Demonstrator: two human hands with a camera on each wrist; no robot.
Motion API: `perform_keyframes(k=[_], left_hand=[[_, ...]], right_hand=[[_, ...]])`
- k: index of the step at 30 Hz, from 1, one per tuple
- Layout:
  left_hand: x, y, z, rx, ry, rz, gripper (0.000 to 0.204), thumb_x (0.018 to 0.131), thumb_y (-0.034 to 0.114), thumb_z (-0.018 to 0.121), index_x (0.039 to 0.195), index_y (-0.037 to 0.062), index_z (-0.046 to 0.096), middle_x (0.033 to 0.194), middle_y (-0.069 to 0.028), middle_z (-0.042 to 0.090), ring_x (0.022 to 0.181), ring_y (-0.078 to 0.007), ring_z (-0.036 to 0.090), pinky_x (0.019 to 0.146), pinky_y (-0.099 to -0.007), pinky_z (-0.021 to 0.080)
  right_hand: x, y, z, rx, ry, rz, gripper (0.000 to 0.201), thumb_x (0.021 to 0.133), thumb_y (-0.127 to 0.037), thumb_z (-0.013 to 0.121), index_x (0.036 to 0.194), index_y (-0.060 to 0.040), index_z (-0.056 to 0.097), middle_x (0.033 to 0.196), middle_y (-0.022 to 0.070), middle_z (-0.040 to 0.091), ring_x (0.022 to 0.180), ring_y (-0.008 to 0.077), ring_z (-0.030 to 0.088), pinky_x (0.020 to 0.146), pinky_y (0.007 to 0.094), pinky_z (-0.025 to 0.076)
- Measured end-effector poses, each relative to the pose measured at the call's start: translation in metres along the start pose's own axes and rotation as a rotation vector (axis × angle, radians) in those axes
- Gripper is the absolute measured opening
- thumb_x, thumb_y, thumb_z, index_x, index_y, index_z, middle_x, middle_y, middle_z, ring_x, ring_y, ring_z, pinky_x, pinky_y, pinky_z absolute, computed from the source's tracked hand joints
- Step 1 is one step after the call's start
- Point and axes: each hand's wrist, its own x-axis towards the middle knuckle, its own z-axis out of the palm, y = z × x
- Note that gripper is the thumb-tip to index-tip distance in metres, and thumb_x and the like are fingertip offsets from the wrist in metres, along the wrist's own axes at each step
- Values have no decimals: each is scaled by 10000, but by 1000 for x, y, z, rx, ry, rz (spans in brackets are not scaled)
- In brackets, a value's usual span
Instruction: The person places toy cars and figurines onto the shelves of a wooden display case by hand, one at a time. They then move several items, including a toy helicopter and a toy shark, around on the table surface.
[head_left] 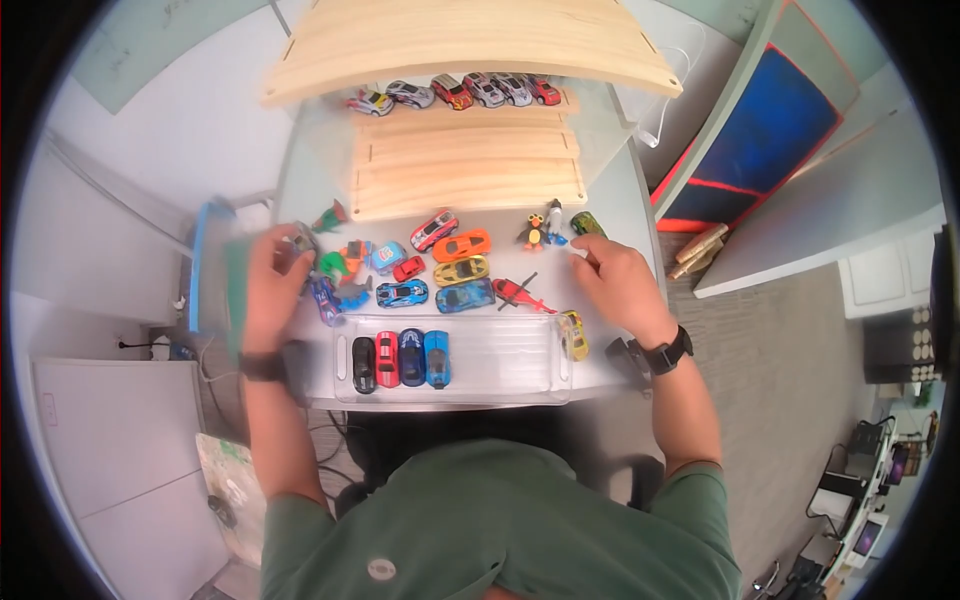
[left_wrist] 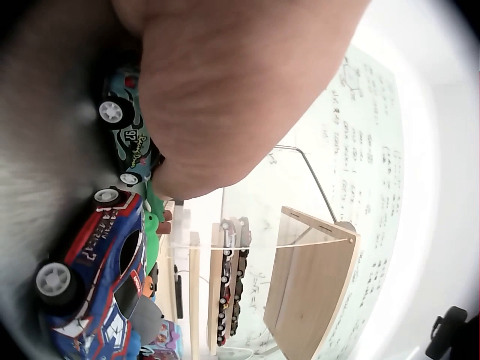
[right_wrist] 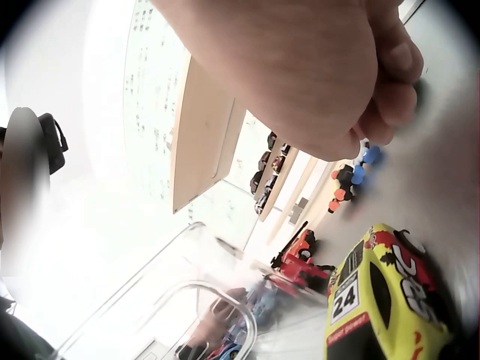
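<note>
At the left of the table my left hand (head_left: 272, 285) grips a small green toy car (left_wrist: 129, 146), with its fingers and thumb around the sides. A blue and red toy car (left_wrist: 97, 277) stands close beside that hand. My right hand (head_left: 622, 288) hovers over the table's right side, its fingers loosely bent and holding nothing. Just beyond its fingertips is a dark green toy car (head_left: 587, 223). A penguin figure (head_left: 532, 233) stands left of those fingertips, and a yellow toy car (right_wrist: 375, 300) sits below the wrist.
A clear tray (head_left: 510, 365) at the front edge holds several cars in a row. Behind it lie more toy cars, a red helicopter (head_left: 520, 294) and animal figures such as a grey shark (head_left: 352, 294). A wooden shelf (head_left: 465, 170) with a row of cars stands at the back.
</note>
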Motion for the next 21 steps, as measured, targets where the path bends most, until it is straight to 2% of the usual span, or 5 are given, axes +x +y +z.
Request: perform_keyframes(k=[5,10,13,14,21], left_hand=[[-4,7,0,-29,-2,-29,550,927,47,792,1442,108,608,1100,-19,551,929,-108,541,852,-271,500],[-2,-7,3,-37,8,40,570,912,23,798,1442,109,605,1072,-18,536,905,-96,540,837,-266,500],[-1,-8,3,-22,8,65,562,914,24,796,1436,111,607,1068,-18,536,898,-94,541,826,-267,502],[-1,-11,2,-27,27,71,548,897,132,841,1410,120,648,1077,-57,620,930,-169,581,839,-334,529],[-1,-10,0,-79,26,73,450,924,62,776,1355,102,656,1128,-68,631,990,-172,608,898,-327,537]], right_hand=[[4,6,10,-18,9,30,274,968,-172,697,1192,-16,712,829,204,741,788,401,732,733,474,572],[2,10,19,37,76,94,278,963,-190,727,1192,-32,720,820,199,740,775,384,738,729,445,578],[2,17,26,47,111,54,267,962,-194,729,1184,-46,733,823,196,743,766,382,737,722,443,579],[3,17,26,41,103,77,251,958,-191,737,1166,-51,743,817,187,744,744,367,736,707,431,578],[4,21,30,81,104,90,217,956,-166,745,1138,-47,749,769,162,729,662,294,710,652,385,553]])
